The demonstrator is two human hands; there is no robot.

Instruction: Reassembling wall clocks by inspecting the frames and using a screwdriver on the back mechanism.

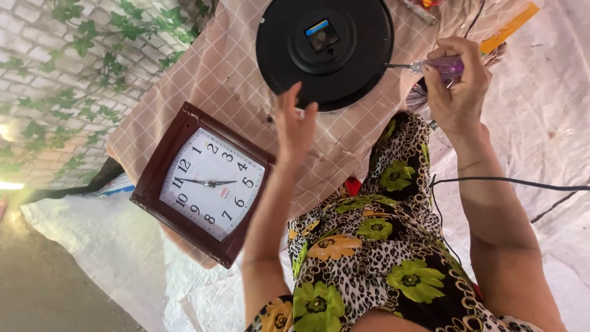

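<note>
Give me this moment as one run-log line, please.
right hand: holds screwdriver, tip at round clock back | left hand: open, at its near rim | square clock: face up, left

Counted in frame: 2 clocks. 1 round black clock (324, 52) is seen face-down at top centre, w/ 1 small movement box (321, 35) at its middle. 1 square brown-framed clock (208, 182) is seen face-up at centre left.

2 hands are counted: left hand (295, 128) at centre, right hand (458, 86) at upper right. 1 screwdriver (424, 65) w/ purple handle is counted, gripped in the right hand.

1 checked pink cloth (221, 74) is seen under the clocks, 1 white sheet (123, 246) below that. 1 black cable (510, 181) is counted at right; a 2nd thin wire at top right is poss. there, not clear. 1 orange strip (510, 26) is seen at upper right.
</note>
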